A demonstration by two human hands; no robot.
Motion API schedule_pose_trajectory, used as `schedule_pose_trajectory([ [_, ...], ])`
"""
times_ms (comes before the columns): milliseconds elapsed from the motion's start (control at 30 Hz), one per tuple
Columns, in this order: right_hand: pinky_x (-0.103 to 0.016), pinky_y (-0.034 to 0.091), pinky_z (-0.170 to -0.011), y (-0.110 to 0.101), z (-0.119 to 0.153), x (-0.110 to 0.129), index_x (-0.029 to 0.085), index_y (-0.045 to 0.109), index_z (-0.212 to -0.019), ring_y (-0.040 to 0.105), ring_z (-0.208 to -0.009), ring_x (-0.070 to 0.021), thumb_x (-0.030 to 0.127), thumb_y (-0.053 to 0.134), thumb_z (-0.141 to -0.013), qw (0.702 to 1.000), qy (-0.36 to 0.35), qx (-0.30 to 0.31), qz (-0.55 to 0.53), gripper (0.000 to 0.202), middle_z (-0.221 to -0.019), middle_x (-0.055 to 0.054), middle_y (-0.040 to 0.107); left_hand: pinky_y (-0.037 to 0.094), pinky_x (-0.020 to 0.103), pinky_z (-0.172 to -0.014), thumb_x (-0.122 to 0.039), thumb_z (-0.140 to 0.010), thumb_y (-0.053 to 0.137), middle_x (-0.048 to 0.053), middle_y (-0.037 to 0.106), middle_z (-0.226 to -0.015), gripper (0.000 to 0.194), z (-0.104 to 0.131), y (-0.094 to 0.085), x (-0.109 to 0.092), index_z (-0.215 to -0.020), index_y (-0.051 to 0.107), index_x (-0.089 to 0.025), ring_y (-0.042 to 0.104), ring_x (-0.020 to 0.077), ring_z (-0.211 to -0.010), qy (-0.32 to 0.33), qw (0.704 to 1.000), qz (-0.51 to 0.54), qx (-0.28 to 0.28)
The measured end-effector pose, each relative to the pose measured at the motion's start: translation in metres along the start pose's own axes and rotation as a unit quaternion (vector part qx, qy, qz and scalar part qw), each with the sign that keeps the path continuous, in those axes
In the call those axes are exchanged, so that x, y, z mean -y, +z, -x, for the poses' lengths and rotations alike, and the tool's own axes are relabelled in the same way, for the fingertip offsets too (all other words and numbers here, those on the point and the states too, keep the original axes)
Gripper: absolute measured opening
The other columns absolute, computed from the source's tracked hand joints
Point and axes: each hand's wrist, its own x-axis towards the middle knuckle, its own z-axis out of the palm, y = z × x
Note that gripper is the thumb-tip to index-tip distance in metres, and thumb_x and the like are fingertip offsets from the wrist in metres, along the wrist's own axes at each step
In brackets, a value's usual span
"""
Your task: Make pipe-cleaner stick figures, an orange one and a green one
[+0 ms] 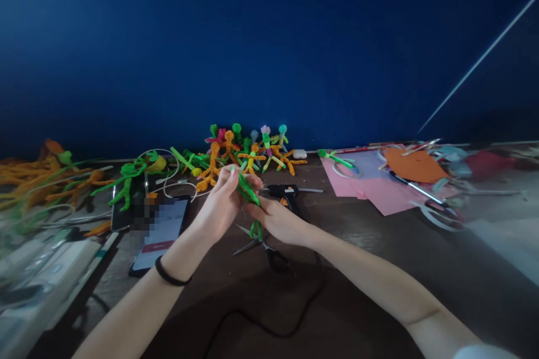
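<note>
Landmark: scissors (273,258). Left hand (223,202), right hand (273,219) both pinching green fuzzy figure (248,189) above scissors; likely light, bendable; grip at torso. Glue gun (284,190) beyond scissors.

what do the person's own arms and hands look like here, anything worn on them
Both the left hand and right hand are gloveless. A thin, plain black band circles the left wrist. The right forearm is bare up to a pale, light-coloured fabric sleeve at the picture's bottom edge.
</note>
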Motion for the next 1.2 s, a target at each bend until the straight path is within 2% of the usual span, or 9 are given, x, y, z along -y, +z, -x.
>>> schedule_pose_trajectory([
  [167, -0.023, 0.03, -0.056, 0.001, 0.0, 0.004, 0.018, 0.041, -0.074, 0.034, -0.057, -0.0096, 0.041, 0.032, -0.085, 0.999, 0.01, 0.018, -0.038, 0.027, -0.062, 0.002, 0.037, 0.045, 0.024, -0.06, -0.028, -0.082, 0.047, 0.001, 0.05, -0.065, 0.018, -0.002, -0.001, -0.005, -0.07, 0.052, -0.016, 0.052, 0.0117, -0.062, -0.008, 0.999, 0.033, 0.019],
  [267, -0.023, 0.028, -0.054, 0.007, 0.0, 0.003, 0.018, 0.039, -0.07, 0.033, -0.056, -0.009, 0.042, 0.032, -0.085, 0.998, 0.003, 0.015, -0.054, 0.029, -0.061, 0.002, 0.035, 0.045, 0.023, -0.058, -0.027, -0.085, 0.042, -0.002, 0.042, -0.058, 0.025, -0.002, 0.004, -0.007, -0.062, 0.047, -0.016, 0.048, 0.0091, -0.055, 0.0, 0.995, 0.098, -0.004],
  [467, -0.02, 0.031, -0.051, 0.031, 0.003, -0.002, 0.017, 0.037, -0.067, 0.035, -0.054, -0.0076, 0.046, 0.028, -0.086, 0.991, -0.002, 0.005, -0.133, 0.035, -0.062, 0.002, 0.039, 0.033, 0.015, -0.042, -0.021, -0.089, 0.031, -0.006, 0.027, -0.051, 0.031, 0.0, 0.01, -0.01, -0.06, 0.041, -0.015, 0.031, 0.0025, -0.039, -0.048, 0.975, 0.21, -0.063],
  [667, -0.019, 0.032, -0.04, 0.049, 0.006, -0.001, 0.018, 0.037, -0.066, 0.036, -0.039, -0.0058, 0.054, 0.028, -0.084, 0.964, 0.071, 0.045, -0.252, 0.041, -0.049, 0.005, 0.038, 0.021, 0.014, -0.032, -0.016, -0.089, 0.029, -0.007, 0.022, -0.048, 0.03, 0.0, 0.003, -0.006, -0.061, 0.039, -0.015, 0.021, 0.0021, -0.033, -0.084, 0.967, 0.215, -0.107],
  [833, -0.022, 0.042, -0.047, 0.055, 0.007, -0.002, 0.016, 0.045, -0.072, 0.051, -0.057, -0.0105, 0.06, 0.038, -0.076, 0.947, 0.071, 0.017, -0.313, 0.045, -0.064, -0.001, 0.05, 0.019, 0.015, -0.03, -0.018, -0.089, 0.03, -0.008, 0.021, -0.046, 0.029, -0.002, 0.0, -0.005, -0.061, 0.039, -0.015, 0.019, 0.0028, -0.031, -0.089, 0.967, 0.201, -0.132],
  [900, -0.021, 0.039, -0.047, 0.054, 0.009, 0.001, 0.016, 0.044, -0.066, 0.049, -0.053, -0.0096, 0.058, 0.038, -0.078, 0.944, 0.069, 0.031, -0.321, 0.044, -0.057, 0.0, 0.049, 0.019, 0.015, -0.029, -0.017, -0.089, 0.03, -0.008, 0.021, -0.045, 0.029, -0.003, 0.0, -0.005, -0.061, 0.039, -0.015, 0.019, 0.0028, -0.03, -0.08, 0.969, 0.196, -0.126],
  [967, -0.02, 0.029, -0.04, 0.052, 0.013, 0.006, 0.018, 0.037, -0.061, 0.038, -0.038, -0.0062, 0.055, 0.038, -0.08, 0.921, 0.084, 0.069, -0.375, 0.042, -0.043, 0.006, 0.04, 0.019, 0.015, -0.029, -0.017, -0.089, 0.03, -0.008, 0.021, -0.044, 0.029, -0.003, -0.001, -0.006, -0.061, 0.039, -0.015, 0.02, 0.0027, -0.03, -0.073, 0.972, 0.189, -0.119],
  [1067, -0.018, 0.01, -0.037, 0.052, 0.018, 0.012, 0.02, 0.027, -0.06, 0.015, -0.033, -0.0027, 0.051, 0.041, -0.08, 0.839, 0.14, 0.096, -0.518, 0.04, -0.037, 0.011, 0.024, 0.018, 0.015, -0.029, -0.017, -0.088, 0.03, -0.008, 0.02, -0.043, 0.03, -0.005, -0.002, -0.004, -0.06, 0.039, -0.015, 0.019, 0.0026, -0.029, -0.081, 0.974, 0.177, -0.12],
  [1200, -0.019, 0.007, -0.038, 0.057, 0.022, 0.012, 0.019, 0.028, -0.06, 0.01, -0.032, -0.0037, 0.049, 0.034, -0.084, 0.766, 0.162, 0.121, -0.61, 0.039, -0.035, 0.012, 0.02, 0.017, 0.015, -0.028, -0.017, -0.088, 0.03, -0.009, 0.019, -0.042, 0.03, -0.008, -0.002, 0.0, -0.059, 0.039, -0.015, 0.019, 0.0023, -0.028, -0.104, 0.97, 0.168, -0.139],
])
